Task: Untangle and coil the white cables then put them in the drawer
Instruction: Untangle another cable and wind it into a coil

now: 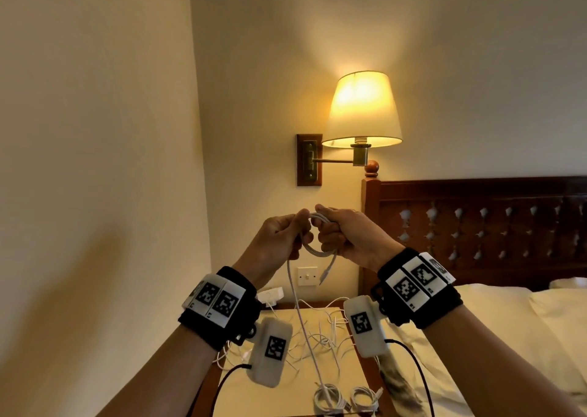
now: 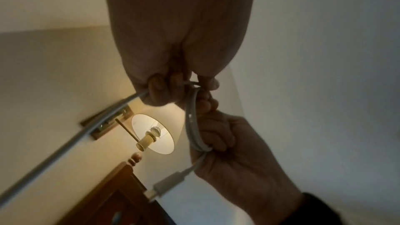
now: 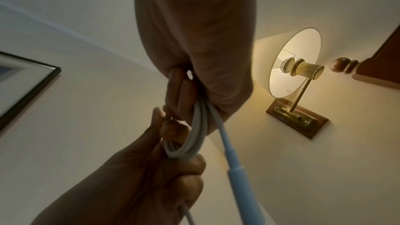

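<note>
Both hands are raised in front of me with a small coil of white cable between them. My right hand grips the coil's loops. My left hand pinches the same cable beside it, fingers curled round the strand. The cable's free length hangs from the left hand down to the nightstand. A short connector end dangles below the coil; the connector also shows under the right hand. Two coiled white cables lie at the nightstand's front. No drawer is in view.
A loose tangle of white cables covers the nightstand. A white adapter sits at its back left, under a wall switch. A lit wall lamp hangs above. The bed and wooden headboard stand to the right.
</note>
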